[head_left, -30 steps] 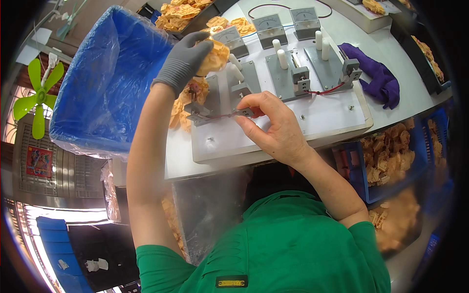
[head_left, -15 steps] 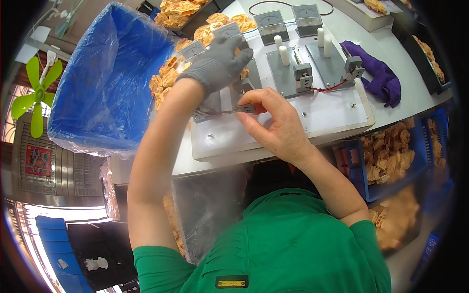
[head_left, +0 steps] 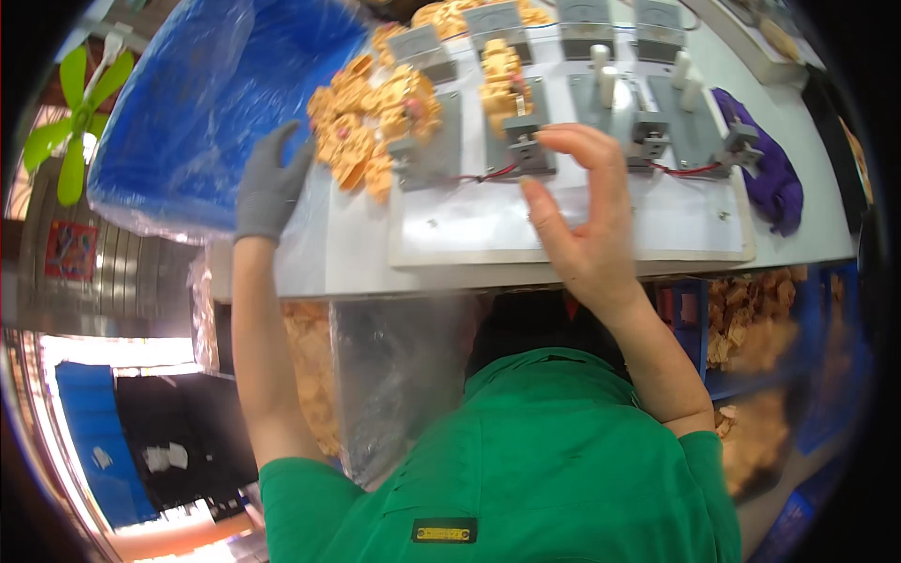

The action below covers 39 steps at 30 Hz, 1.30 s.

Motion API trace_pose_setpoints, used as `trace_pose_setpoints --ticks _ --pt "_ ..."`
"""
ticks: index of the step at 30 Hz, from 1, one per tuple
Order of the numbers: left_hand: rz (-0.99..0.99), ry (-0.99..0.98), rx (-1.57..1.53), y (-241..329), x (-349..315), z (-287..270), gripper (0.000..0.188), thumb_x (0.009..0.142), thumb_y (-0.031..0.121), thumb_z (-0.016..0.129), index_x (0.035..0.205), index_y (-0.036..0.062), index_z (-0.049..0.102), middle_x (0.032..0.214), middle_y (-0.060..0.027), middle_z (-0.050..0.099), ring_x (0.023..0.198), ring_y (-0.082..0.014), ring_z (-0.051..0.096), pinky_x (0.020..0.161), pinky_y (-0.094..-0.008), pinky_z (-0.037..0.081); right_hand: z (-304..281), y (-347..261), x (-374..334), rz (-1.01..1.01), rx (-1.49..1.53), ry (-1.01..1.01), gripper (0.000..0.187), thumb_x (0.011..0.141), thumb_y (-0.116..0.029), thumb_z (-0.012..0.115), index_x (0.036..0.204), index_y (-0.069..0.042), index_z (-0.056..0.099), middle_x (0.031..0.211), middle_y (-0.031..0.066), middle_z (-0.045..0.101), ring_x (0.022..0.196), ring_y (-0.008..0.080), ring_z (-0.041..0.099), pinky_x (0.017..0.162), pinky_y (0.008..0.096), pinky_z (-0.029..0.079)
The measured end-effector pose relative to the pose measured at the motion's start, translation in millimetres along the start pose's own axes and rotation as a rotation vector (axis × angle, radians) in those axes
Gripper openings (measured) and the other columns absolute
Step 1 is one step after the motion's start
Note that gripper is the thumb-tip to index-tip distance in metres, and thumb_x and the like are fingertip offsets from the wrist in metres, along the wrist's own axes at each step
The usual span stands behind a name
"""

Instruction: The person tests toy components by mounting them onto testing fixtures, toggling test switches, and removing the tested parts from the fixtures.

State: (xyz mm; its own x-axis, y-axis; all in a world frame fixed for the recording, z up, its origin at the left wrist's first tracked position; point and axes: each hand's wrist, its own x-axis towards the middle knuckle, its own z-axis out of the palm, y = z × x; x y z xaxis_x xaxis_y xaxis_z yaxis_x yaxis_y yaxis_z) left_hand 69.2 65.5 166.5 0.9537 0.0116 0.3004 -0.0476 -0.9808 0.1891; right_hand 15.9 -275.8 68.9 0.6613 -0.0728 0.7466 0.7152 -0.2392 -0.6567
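Observation:
My left hand (head_left: 273, 186), in a grey glove, hovers beside the blue bin with thumb and fingers apart and nothing in them. My bare right hand (head_left: 596, 211) is curved, thumb and forefinger apart. Its forefinger tip is at the small grey block (head_left: 526, 143) on the front of a test fixture; whether it touches I cannot tell. On that fixture stands a yellow plastic part (head_left: 501, 83). More yellow parts (head_left: 352, 122) are heaped left of it, some over the leftmost fixture plate (head_left: 449, 131). Red and black wires (head_left: 488, 175) run between the blocks.
A blue bin (head_left: 202, 122) lined with clear plastic stands at the left. Two fixtures to the right carry white posts (head_left: 608, 86). Dial meters (head_left: 587, 28) line the back. A purple cloth (head_left: 774, 183) lies right of the white board (head_left: 563, 239). Crates (head_left: 709, 375) of yellow parts sit below.
My left hand has moved left and down, away from the fixtures to the bin's side. My right thumb and forefinger have parted from the grey block. The view has shifted slightly.

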Motion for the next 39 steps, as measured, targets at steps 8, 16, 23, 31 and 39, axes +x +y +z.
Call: trace_pose_setpoints --ticks 8,16,23,31,39 --pt "-0.059 -0.068 0.109 -61 -3 118 0.069 0.080 0.040 0.074 0.140 0.0134 0.054 0.136 -0.0190 0.058 0.125 -0.0375 0.055 0.106 -0.0439 0.045 -1 -7 1 0.035 -0.067 -0.056 0.038 0.085 -0.002 0.070 0.121 -0.003 0.058 0.122 0.0139 0.059 0.118 0.0301 0.054 0.102 0.0394 0.043" --pt "-0.137 0.059 -0.432 -69 -17 123 0.055 0.080 0.019 0.073 0.129 -0.0003 0.058 0.114 -0.0149 0.067 0.106 -0.0242 0.065 0.092 -0.0331 0.052 -2 -7 2 0.022 -0.077 -0.070 0.037 0.085 -0.001 0.070 0.120 -0.002 0.058 0.122 0.0139 0.059 0.118 0.0300 0.055 0.102 0.0394 0.043" --pt "-0.330 0.359 -0.985 -67 -55 107 0.037 0.086 0.010 0.067 0.121 -0.0004 0.056 0.113 -0.0093 0.064 0.102 -0.0177 0.063 0.089 -0.0311 0.052 -12 -3 -4 -0.038 0.010 -0.031 0.039 0.086 0.000 0.070 0.122 -0.003 0.057 0.124 0.0126 0.058 0.116 0.0259 0.055 0.100 0.0363 0.043" --pt "-0.115 0.215 -1.626 -18 -95 28 0.047 0.092 0.010 0.059 0.136 0.0027 0.047 0.126 -0.0102 0.058 0.110 -0.0227 0.060 0.092 -0.0352 0.052 -82 6 17 0.128 -0.244 0.046 0.028 0.094 -0.003 0.066 0.121 -0.003 0.059 0.122 0.0078 0.057 0.102 0.0149 0.055 0.088 0.0282 0.046" --pt "0.025 -0.354 -1.961 50 -55 0 0.058 0.101 0.031 0.049 0.152 0.0067 0.036 0.087 -0.0064 0.055 0.061 -0.0145 0.049 0.056 -0.0311 0.042 -84 16 12 0.224 -0.161 -0.008 0.026 0.096 -0.008 0.067 0.121 -0.004 0.062 0.100 0.0026 0.058 0.087 0.0110 0.056 0.082 0.0251 0.047"
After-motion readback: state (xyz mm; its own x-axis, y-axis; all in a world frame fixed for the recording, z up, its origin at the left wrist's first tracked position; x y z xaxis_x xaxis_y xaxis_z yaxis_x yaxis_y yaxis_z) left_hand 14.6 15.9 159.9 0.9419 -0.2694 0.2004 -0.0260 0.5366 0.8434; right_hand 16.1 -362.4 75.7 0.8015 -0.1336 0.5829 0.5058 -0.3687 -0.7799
